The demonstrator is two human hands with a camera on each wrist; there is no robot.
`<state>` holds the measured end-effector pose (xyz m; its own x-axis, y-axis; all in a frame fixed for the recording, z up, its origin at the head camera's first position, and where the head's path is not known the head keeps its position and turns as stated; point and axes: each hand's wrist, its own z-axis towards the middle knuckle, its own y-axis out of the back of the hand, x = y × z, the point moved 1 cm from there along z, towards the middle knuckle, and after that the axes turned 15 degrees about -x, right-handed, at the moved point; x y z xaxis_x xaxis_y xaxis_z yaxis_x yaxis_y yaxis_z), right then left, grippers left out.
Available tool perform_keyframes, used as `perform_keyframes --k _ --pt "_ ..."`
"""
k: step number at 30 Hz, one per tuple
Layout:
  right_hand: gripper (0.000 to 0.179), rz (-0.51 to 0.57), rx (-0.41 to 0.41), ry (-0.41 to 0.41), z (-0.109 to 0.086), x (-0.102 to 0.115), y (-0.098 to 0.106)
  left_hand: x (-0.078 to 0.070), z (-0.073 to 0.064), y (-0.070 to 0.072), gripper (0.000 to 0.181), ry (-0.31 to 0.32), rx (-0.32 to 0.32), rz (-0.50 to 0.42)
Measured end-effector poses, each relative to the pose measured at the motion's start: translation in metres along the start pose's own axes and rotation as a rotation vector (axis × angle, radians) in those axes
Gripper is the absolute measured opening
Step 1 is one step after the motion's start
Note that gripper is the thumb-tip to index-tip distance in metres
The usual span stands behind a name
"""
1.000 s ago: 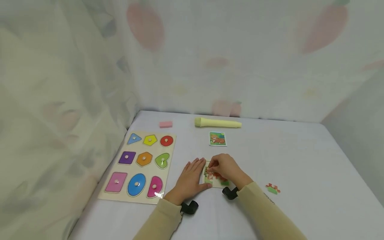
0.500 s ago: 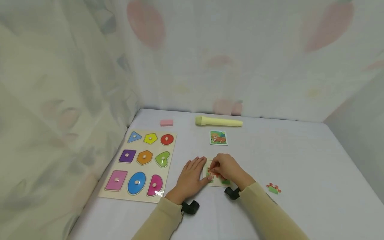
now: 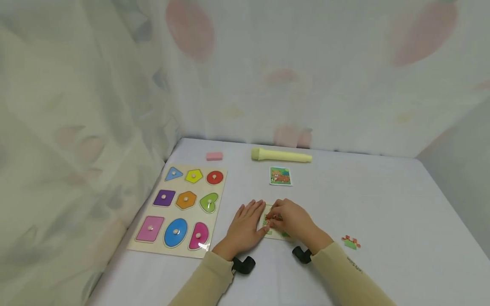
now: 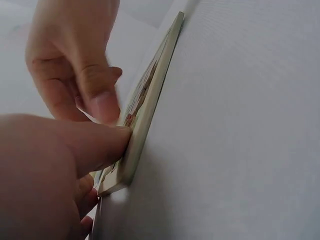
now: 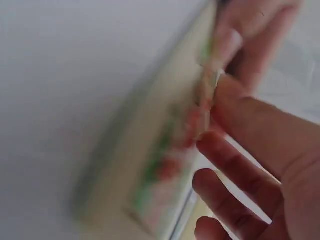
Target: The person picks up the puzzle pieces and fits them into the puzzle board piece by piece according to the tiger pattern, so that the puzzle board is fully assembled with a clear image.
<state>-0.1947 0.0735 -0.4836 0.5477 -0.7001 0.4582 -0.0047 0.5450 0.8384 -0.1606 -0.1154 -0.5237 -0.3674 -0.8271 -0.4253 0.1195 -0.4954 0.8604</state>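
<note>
A small wooden jigsaw board [image 3: 275, 236] with green and orange animal artwork lies on the white table. My left hand [image 3: 243, 229] rests beside it with fingers extended, its thumb pressing the board's near left edge, as the left wrist view also shows. Over the board's left part, my right hand [image 3: 292, 219] pinches a jigsaw piece [image 5: 214, 92] between thumb and index finger. That piece stands tilted close over the other pieces, near the left thumb. The right hand hides much of the board in the head view. A few joined jigsaw pieces [image 3: 351, 242] lie to the right.
At left lies a shape board [image 3: 153, 248] with several coloured knobbed shapes. Beyond the jigsaw are a picture card [image 3: 280, 176], a pale yellow microphone-shaped object [image 3: 283, 155] and a pink block [image 3: 214, 156]. Printed curtains [image 3: 245, 85] close off the back and left.
My right hand has shifted slightly right and nearer, its wrist turning a little, with the piece still pinched. My left hand stays put. The head view has drifted slightly.
</note>
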Motion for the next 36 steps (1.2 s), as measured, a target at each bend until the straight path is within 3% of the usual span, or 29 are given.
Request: perform_keyframes --k 7,14,19,24,29,36 --pt "0.019 0.009 -0.085 0.094 -0.011 -0.012 -0.001 -0.004 0.003 -0.003 0.069 -0.001 -0.016 0.011" --pt "0.017 0.032 -0.108 0.133 -0.008 -0.019 -0.003 -0.004 0.003 -0.008 0.063 -0.04 -0.102 0.066" --pt "0.011 0.034 -0.088 0.142 -0.001 -0.011 -0.006 -0.003 0.002 -0.004 0.061 -0.045 -0.088 0.077" --pt "0.011 -0.005 -0.075 0.195 -0.002 -0.004 -0.008 0.001 0.001 -0.003 0.065 -0.046 -0.035 0.045" --pt "0.018 -0.159 -0.095 0.262 -0.018 0.005 -0.004 0.003 -0.003 -0.003 0.072 -0.046 0.039 0.002" --pt "0.035 -0.414 -0.032 0.309 -0.032 0.011 -0.001 0.001 -0.003 0.002 0.069 -0.057 0.035 0.002"
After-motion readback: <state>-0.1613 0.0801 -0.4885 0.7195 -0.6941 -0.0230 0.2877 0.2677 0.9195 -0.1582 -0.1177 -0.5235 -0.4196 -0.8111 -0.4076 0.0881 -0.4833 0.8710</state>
